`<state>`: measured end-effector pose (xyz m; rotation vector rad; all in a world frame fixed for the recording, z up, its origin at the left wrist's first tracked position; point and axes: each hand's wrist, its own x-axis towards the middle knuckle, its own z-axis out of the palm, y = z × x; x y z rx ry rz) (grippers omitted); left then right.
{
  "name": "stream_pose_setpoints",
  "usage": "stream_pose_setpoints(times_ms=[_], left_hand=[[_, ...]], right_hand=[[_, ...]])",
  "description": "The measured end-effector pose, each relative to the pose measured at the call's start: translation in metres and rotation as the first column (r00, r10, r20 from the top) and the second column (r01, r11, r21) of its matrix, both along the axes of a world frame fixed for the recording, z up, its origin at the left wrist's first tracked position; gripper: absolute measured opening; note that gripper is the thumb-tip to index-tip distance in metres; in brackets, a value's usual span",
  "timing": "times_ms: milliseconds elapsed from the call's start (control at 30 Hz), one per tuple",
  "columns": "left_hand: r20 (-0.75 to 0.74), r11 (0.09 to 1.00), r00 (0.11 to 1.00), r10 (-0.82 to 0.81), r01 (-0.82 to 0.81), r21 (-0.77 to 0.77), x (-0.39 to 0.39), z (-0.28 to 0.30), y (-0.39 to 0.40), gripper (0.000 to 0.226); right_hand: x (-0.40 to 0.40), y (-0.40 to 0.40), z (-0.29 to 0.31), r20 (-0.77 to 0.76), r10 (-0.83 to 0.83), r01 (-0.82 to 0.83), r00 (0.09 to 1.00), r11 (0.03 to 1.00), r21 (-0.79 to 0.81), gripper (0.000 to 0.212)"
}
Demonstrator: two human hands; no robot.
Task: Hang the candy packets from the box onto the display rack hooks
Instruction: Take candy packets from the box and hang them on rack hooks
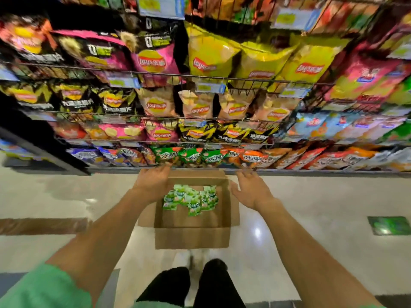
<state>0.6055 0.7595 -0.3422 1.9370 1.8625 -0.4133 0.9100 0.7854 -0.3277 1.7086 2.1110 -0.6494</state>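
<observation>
An open cardboard box (192, 237) stands on the floor in front of my feet. Several green candy packets (191, 199) lie in a loose pile at its far end. My left hand (153, 179) reaches out over the box's far left corner, fingers stretched toward the lowest shelf, holding nothing. My right hand (250, 189) hovers past the box's right flap, fingers spread and empty. The display rack (200, 121) rises just beyond the box, its wire tiers packed with snack bags. No bare hooks can be made out.
The lowest tier holds green and orange snack bags (191, 155) right above the box. Pale glossy floor tiles (311, 218) spread to both sides, with a green floor marker (388, 225) at the right. My dark trousers and shoes (195, 283) are below the box.
</observation>
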Motion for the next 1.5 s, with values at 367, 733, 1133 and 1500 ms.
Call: stream_pose_setpoints(times_ms=[367, 733, 1133, 1500], left_hand=[[0.117, 0.952, 0.957, 0.267, -0.243, -0.183, 0.04, -0.219, 0.058, 0.046], [0.191, 0.83, 0.842, 0.505, -0.412, -0.377, 0.035, -0.609, 0.048, 0.051], [0.371, 0.57, 0.434, 0.821, -0.646, -0.507, 0.066, -0.754, 0.041, 0.059], [0.515, 0.649, 0.416, 0.749, -0.616, -0.447, 0.066, -0.748, 0.041, 0.027]], right_hand=[[0.012, 0.077, -0.244, -0.049, 0.023, -0.031, 0.999, 0.986, -0.164, 0.061], [0.003, 0.078, -0.613, -0.087, -0.153, 0.13, 0.984, 0.965, -0.23, 0.058], [-0.007, 0.116, -0.767, -0.28, -0.662, 0.668, 0.695, 0.739, -0.089, 0.067], [-0.001, 0.1, -0.758, -0.356, -0.739, 0.719, 0.572, 0.661, -0.217, 0.044]])
